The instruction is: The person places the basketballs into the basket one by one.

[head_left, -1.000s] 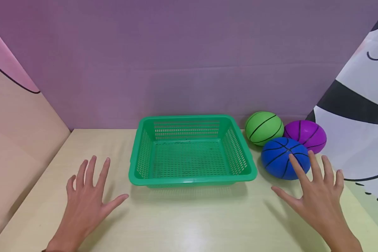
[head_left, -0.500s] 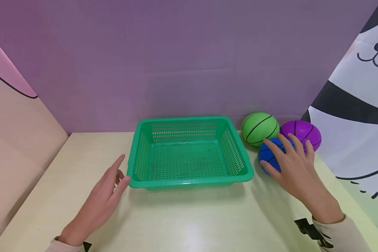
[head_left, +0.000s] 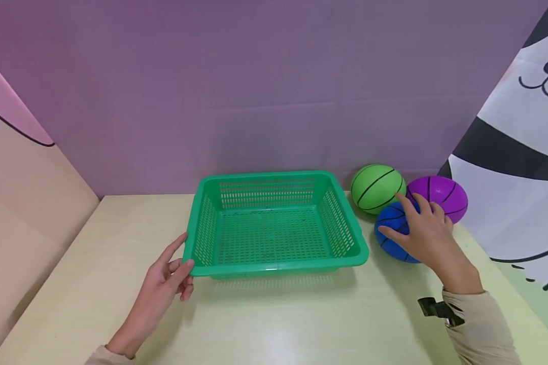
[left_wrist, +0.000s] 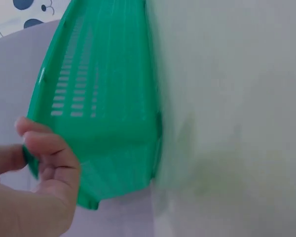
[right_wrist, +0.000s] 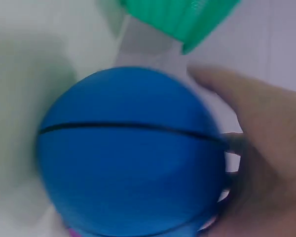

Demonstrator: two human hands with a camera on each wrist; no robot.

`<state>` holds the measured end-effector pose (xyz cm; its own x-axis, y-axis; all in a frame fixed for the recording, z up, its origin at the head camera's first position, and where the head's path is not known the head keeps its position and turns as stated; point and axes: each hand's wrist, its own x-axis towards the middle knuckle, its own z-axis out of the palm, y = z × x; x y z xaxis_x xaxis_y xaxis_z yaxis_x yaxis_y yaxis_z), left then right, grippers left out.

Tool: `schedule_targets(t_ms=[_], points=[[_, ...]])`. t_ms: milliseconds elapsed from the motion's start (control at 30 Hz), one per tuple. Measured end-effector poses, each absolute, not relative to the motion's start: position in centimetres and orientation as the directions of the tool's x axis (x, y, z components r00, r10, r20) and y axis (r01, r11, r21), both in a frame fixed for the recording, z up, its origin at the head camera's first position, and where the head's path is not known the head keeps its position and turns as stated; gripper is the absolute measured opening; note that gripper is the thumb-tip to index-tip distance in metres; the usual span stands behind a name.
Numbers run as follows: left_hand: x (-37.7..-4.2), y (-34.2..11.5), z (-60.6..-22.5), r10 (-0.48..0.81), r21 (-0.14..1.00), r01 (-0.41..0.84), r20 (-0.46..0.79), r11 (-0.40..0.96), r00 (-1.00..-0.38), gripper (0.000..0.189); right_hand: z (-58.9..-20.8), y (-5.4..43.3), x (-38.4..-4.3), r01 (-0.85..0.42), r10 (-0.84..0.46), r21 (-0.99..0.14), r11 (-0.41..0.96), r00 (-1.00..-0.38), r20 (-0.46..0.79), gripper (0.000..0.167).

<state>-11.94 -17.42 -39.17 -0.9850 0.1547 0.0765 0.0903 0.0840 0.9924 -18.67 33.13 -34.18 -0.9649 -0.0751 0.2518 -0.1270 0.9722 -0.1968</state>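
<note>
A green plastic basket with slotted walls stands on the table, nothing inside it. My left hand pinches the rim at its near left corner, thumb on top and fingers curled below; the left wrist view shows this grip on the basket too. On the right lies a blue ball with black basketball lines. Over its top and right side is my right hand, fingers spread and bent. In the right wrist view the thumb stands slightly off the blue ball; the other fingertips are mostly hidden there.
A green ball and a purple ball lie just behind the blue one, close together. A purple backdrop rises behind the table. A panda-patterned cloth borders the right side.
My left hand has moved right and forward from beside the basket and taken its rim. My right hand has reached forward and left over the blue ball, its fingers bending more.
</note>
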Motion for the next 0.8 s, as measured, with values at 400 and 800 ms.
schedule_targets(t_ms=[400, 800], points=[[-10.1, -19.3, -39.7, 0.042, 0.991, 0.107, 0.111, -0.086, -0.993, 0.056, -36.1, 33.0, -20.1, -0.129, -0.077, -0.176, 0.976, -0.958, 0.277, 0.107], [-11.2, -19.1, -40.4, 0.077, 0.99, 0.118, 0.123, -0.073, -0.989, 0.056, -35.8, 33.5, -21.0, -0.117, -0.066, -0.163, 0.98, -0.955, 0.289, 0.101]])
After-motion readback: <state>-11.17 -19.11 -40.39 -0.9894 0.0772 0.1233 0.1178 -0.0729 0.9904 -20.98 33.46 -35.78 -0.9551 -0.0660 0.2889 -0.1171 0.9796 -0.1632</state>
